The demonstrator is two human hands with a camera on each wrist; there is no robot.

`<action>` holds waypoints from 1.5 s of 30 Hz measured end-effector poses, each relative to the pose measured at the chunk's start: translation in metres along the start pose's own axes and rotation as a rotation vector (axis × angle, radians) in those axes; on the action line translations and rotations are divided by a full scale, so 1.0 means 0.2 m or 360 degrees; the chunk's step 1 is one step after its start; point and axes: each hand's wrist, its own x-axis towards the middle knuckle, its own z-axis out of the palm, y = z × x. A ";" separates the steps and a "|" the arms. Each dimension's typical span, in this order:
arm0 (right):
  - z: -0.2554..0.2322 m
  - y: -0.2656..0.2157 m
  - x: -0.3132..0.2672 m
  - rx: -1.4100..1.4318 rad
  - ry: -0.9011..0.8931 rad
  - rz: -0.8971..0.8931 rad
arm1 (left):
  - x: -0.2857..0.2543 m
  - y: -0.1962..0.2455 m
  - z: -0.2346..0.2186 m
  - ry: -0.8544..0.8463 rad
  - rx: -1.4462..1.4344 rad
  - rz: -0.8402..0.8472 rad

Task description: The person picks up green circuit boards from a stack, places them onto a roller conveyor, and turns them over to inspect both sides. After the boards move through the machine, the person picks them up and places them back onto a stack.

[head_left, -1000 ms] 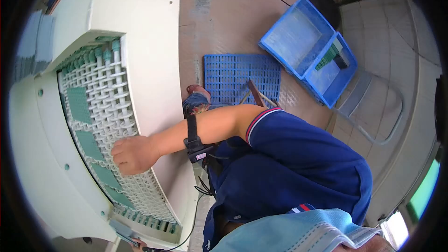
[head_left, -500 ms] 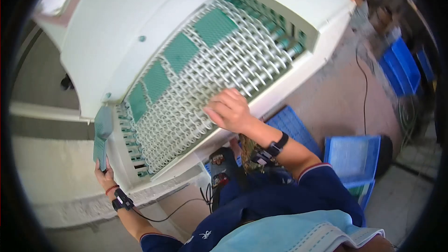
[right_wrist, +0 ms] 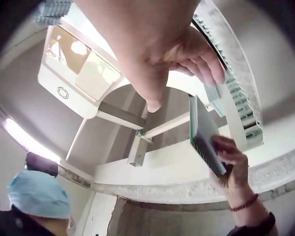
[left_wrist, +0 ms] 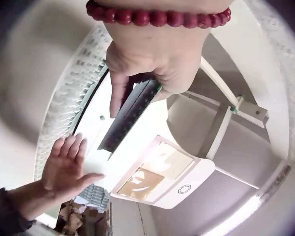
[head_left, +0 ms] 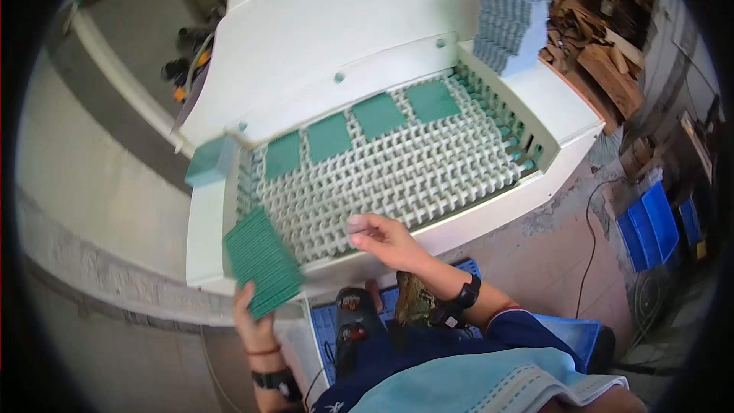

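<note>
At near left, the left hand (head_left: pixel 251 317) grips a green panel stack (head_left: pixel 264 261) by its near end, presumably leaving faces clear. Right hand (head_left: pixel 388 245), open and empty, hovers over white rollers (head_left: pixel 382 176); four panels (head_left: pixel 380 116) lie far side.

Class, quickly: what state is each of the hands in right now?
Left hand: holding a stack of green panels.
Right hand: open, holding nothing.

Left fingers (right_wrist: pixel 227 148) bent, gripping; right fingers (left_wrist: pixel 69 147) loosely extended, thumb (left_wrist: pixel 91 179) spread apart
</note>
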 end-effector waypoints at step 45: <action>0.20 0.05 0.44 -0.0281 0.0216 0.0536 | -0.18 -0.32 -0.52 -0.0287 -0.0570 -0.0398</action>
